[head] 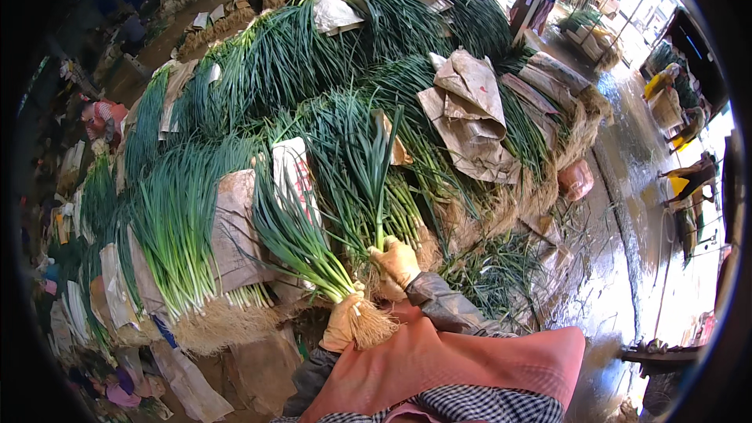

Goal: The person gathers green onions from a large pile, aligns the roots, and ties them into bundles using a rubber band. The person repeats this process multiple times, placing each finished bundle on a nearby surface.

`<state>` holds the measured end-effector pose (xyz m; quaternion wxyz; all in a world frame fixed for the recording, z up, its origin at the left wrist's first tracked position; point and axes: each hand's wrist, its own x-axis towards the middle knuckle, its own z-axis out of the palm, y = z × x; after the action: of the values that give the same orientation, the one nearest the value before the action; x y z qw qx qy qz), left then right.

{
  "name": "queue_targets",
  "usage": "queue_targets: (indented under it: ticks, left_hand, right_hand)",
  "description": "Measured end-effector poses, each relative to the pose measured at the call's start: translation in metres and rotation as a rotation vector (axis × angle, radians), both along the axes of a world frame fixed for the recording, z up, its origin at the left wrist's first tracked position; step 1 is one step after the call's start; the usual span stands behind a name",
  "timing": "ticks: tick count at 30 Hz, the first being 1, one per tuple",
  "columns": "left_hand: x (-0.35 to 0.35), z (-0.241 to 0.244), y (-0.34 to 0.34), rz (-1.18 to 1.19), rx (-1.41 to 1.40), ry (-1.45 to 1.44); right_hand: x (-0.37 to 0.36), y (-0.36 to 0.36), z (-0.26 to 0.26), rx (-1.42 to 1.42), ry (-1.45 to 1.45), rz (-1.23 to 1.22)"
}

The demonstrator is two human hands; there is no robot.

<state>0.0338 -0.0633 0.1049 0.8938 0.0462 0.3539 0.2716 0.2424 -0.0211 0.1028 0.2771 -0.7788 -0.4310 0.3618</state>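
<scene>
My left hand (342, 318), in a tan glove, is closed around the root end of a bunch of green onions (320, 264); the roots hang out to its right and the green leaves fan up and left. My right hand (398, 263), gloved alike, grips the lower stalk of a single green onion (380, 211), whose leaves point upward. Behind both hands lies a pile of green onions (338, 147). A white sack with red marks (292, 167) lies just beyond the bunch.
Sorted green onions (176, 235) with trimmed rows of roots lie at left beside a brown sack (241, 229). Folded paper sacks (470, 111) top the pile at right. Loose leaves (499, 273) lie right of my arm, near wet floor (605, 282). Other people work at the far side and left.
</scene>
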Motion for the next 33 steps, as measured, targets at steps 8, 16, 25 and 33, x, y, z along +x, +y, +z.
queue_targets:
  ticks: [8, 16, 25, 33]
  left_hand:
    - [0.008, -0.008, -0.001, 0.028, -0.083, -0.164]
    - [-0.002, -0.022, 0.004, -0.006, -0.164, -0.129]
    - [-0.002, -0.029, 0.018, -0.02, 0.046, -0.227]
    - [0.005, -0.045, 0.009, 0.038, 0.359, 0.043]
  right_hand:
    - [-0.023, 0.037, -0.049, -0.236, 1.408, 0.122]
    - [-0.033, -0.023, -0.006, 0.427, -0.37, 0.394]
    - [-0.021, -0.056, -0.003, 0.17, -0.275, 0.312]
    - [0.059, -0.068, -0.053, 0.206, -0.477, -0.131]
